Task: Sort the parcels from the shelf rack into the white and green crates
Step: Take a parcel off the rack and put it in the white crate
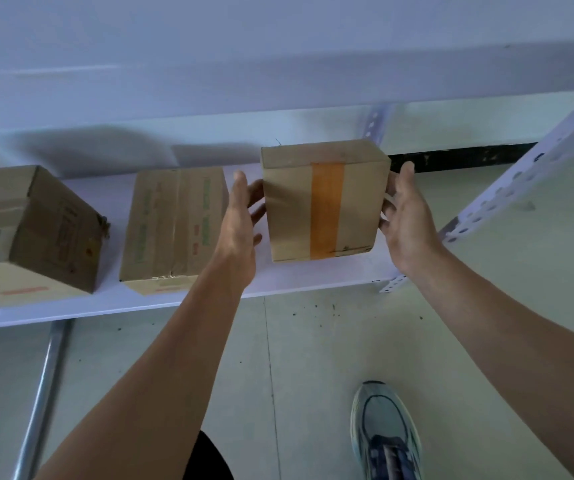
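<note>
A small cardboard parcel with an orange tape stripe [323, 202] stands at the right end of the white shelf [299, 278]. My left hand [240, 223] presses its fingers against the parcel's left side. My right hand [403, 216] clasps its right side, fingers wrapped behind the edge. Both hands hold the parcel between them. Two more cardboard parcels rest on the same shelf: a flat one with green print [174, 230] just left of my left hand, and a bigger brown one [32, 233] at the far left. No crate is in view.
A higher white shelf board [278, 74] spans overhead. A perforated white upright [521, 181] slants at the right. A metal pole [41, 400] stands at the lower left. The grey floor below shows my sneaker [386, 431].
</note>
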